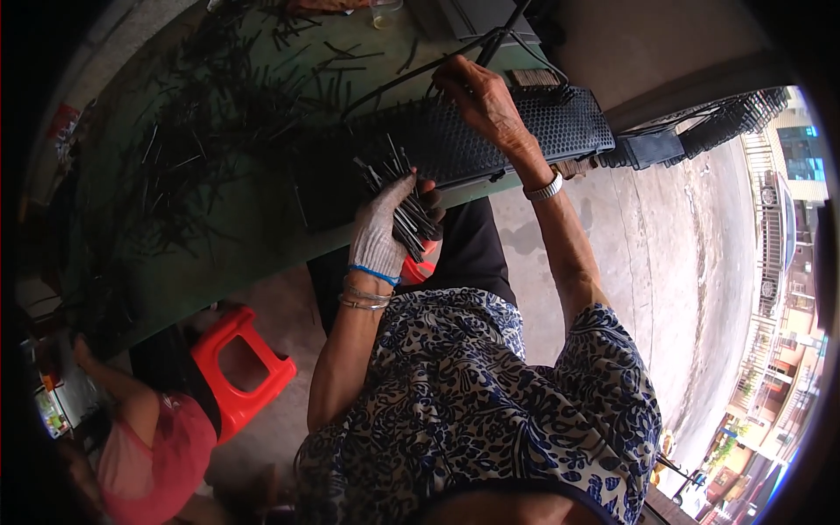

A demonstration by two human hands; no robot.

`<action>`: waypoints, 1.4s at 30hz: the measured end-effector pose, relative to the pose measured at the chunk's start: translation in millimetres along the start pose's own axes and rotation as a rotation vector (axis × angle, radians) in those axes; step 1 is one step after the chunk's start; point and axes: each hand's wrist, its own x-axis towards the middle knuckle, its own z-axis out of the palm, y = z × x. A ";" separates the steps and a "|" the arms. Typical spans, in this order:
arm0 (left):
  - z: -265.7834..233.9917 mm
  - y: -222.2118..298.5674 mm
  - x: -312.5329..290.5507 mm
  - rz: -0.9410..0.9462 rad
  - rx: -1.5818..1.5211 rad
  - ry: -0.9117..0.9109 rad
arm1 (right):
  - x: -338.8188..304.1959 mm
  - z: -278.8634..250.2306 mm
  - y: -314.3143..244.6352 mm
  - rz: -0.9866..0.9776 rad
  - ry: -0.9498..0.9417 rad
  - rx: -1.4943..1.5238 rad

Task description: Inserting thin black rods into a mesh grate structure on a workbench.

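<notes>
Your left hand (382, 223), in a pale knitted glove with a blue cuff edge, is holding a bundle of thin dark strips (409, 226); its grip is closing around them, with the strip ends fanning out above and below the fingers. The bundle is sitting just in front of your body, beside the near edge of a black perforated board (564, 127). Your bare right hand (484, 103) is hovering over that board, thumb and fingers bending close together; I cannot tell whether this grip is pinching a strip or nothing. A light-coloured wristband (544, 187) is circling your right wrist, and silvery bangles (363, 300) are hanging on your left.

The board is lying along the right part of the green tabletop (254, 273), with a thin black rod (407, 79) slanting above it. To the left, many loose dark strips (210, 122) are lying scattered in a tangled heap. Below the tabletop, a red plastic stool (278, 372) is standing on the floor, and a person in a pink top (166, 459) is sitting near it.
</notes>
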 end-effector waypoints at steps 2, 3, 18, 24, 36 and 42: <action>-0.6 0.3 1.1 -0.026 -0.019 -0.001 | 0.8 0.7 -0.4 -0.042 0.005 0.004; -0.5 0.0 0.6 -0.025 -0.018 -0.001 | 0.9 1.6 -1.1 0.007 -0.003 0.036; 1.5 1.3 -0.4 0.004 0.034 0.024 | -4.1 4.5 -3.2 0.177 0.042 0.241; 4.8 4.0 0.6 0.032 -0.014 0.032 | -8.9 4.3 -3.4 0.299 0.084 0.338; 7.0 3.7 -1.8 0.011 0.009 0.036 | -10.4 6.9 -6.1 0.267 0.161 0.343; 14.3 12.0 4.5 0.096 0.094 0.135 | -25.7 -1.5 -47.6 0.413 0.018 0.695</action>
